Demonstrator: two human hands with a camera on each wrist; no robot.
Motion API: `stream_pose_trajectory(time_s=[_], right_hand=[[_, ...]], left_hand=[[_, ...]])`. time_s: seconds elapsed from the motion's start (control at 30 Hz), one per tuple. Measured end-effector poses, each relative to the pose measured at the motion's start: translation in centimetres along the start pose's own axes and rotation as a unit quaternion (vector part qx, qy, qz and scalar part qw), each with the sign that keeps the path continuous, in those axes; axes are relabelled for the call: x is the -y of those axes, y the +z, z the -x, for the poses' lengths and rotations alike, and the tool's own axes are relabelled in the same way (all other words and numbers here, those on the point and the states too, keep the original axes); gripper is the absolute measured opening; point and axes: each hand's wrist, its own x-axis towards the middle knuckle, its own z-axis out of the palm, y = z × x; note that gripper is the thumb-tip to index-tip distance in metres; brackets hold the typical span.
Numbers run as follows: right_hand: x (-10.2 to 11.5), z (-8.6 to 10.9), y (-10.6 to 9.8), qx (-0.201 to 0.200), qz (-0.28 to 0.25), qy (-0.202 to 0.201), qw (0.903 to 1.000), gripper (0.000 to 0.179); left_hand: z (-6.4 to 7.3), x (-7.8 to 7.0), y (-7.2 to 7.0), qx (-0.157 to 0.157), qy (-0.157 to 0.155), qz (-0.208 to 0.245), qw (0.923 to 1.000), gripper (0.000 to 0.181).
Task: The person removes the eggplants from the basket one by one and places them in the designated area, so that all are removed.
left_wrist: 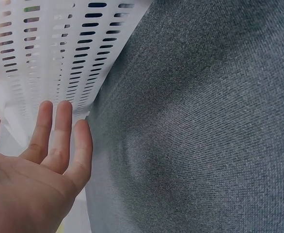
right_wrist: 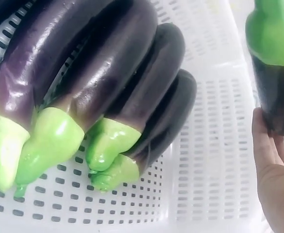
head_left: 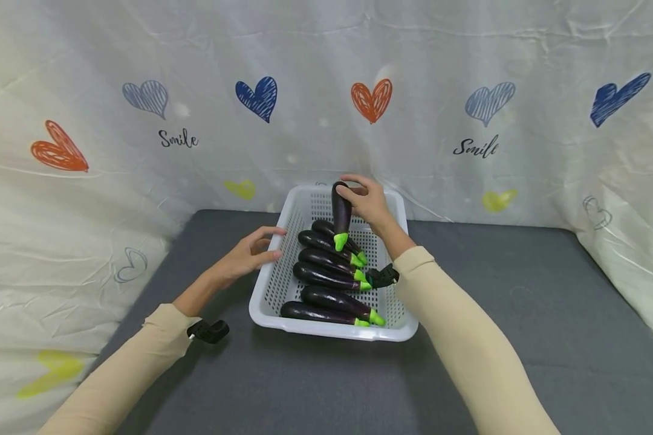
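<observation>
My right hand point(head_left: 367, 202) grips a dark purple eggplant point(head_left: 341, 208) near its rounded end and holds it over the back of a white plastic basket point(head_left: 263, 287). Its bright green cap point(head_left: 340, 241) points down. Below it, several more eggplants point(head_left: 326, 277) lie side by side in the basket, caps toward the right. At the basket's left rim is my left hand point(head_left: 245, 257), thumb and fingertips right at the edge. The left wrist view shows its fingers point(left_wrist: 63, 141) loosely extended beside the slotted outer wall point(left_wrist: 79, 53).
The basket stands on a dark grey cloth-covered table point(head_left: 337, 380). Behind it hangs a pale curtain point(head_left: 315, 139) printed with hearts and "Smile". A black wrist device point(head_left: 209, 332) is worn on the left arm, another point(head_left: 382, 277) on the right.
</observation>
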Motion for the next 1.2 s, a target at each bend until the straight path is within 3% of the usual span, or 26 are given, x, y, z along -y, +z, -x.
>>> stream_pose_trajectory(time_s=[0.33, 0.63, 0.83, 1.2], right_hand=[[0.7, 0.2, -0.6, 0.029, -0.035, 0.014, 0.9989, 0.045], [1.8, 0.5, -1.4, 0.059, -0.002, 0.037, 0.9976, 0.057], [2.7, 0.6, -2.3, 0.086, -0.006, 0.047, 0.9952, 0.064], [4.2, 2.1, -5.0, 0.094, 0.023, 0.023, 0.9950, 0.069]], left_hand=[[0.1, 0.0, 0.0, -0.002, -0.004, -0.005, 1.0000, 0.055], [0.1, 0.0, -0.1, 0.003, 0.001, 0.001, 1.0000, 0.055], [0.1, -0.1, -0.1, 0.009, 0.007, 0.006, 0.9999, 0.054], [0.0, -0.2, -0.3, 0.006, 0.019, -0.032, 0.9993, 0.052]])
